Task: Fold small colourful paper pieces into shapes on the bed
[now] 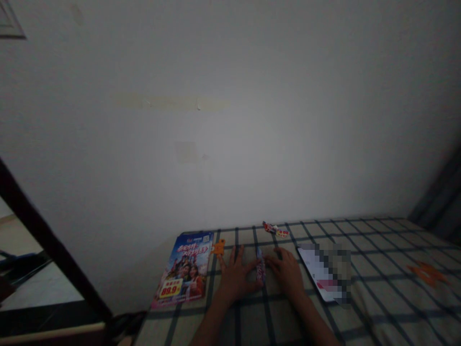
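Observation:
A narrow folded flyer (260,268), printed in pink and blue, lies on the checked cloth between my hands. My left hand (234,276) presses its thumb and index finger on the strip's left edge, its other fingers spread on the cloth. From the right side, the bent fingers of my right hand (288,271) meet the same strip; how firmly they pinch it is hard to see. Left of my left hand is a stack of glossy flyers (187,269) marked 89.9. An orange paper figure (218,247) touches the stack's right side.
A phone (317,274) with a lit, partly pixelated screen lies right of my right hand. Crumpled printed paper (275,229) sits near the wall (252,144). Another orange shape (427,273) is on the checked cloth (382,254) at far right. A dark post (54,240) slants at left.

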`<state>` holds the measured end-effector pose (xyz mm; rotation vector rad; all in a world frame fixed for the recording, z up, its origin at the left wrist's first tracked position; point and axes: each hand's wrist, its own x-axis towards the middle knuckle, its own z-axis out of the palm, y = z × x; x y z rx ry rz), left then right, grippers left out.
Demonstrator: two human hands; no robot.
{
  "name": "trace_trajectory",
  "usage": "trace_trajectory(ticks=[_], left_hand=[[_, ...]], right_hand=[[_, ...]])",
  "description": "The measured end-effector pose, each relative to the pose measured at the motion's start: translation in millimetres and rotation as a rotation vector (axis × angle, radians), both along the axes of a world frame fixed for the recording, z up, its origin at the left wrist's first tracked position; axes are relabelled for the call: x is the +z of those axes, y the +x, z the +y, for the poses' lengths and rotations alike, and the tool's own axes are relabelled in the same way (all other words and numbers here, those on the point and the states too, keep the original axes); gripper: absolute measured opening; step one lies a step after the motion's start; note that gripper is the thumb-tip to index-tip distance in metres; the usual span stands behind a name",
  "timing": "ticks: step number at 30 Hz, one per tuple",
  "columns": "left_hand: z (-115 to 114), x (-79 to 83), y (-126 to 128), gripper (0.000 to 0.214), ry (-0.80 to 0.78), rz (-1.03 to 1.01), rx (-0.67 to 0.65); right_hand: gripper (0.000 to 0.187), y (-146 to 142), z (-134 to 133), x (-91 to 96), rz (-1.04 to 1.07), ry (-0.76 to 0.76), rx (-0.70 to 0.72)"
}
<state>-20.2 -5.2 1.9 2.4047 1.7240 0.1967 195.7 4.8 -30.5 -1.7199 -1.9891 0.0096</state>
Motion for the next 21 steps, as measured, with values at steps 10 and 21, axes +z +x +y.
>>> trace_trajectory(ticks=[10, 21], left_hand=[[3.0, -12.6, -0.8, 0.071, 0.069, -0.047, 0.011], [-1.5, -6.4, -0.9, 0.028, 0.163, -0.246, 0.094]], right_hand=[[0.03, -3.5, -7.6, 5.0, -0.029, 0.075, 0.032], [0.012, 6.7, -2.2, -12.0, 0.09, 0.288, 0.133]])
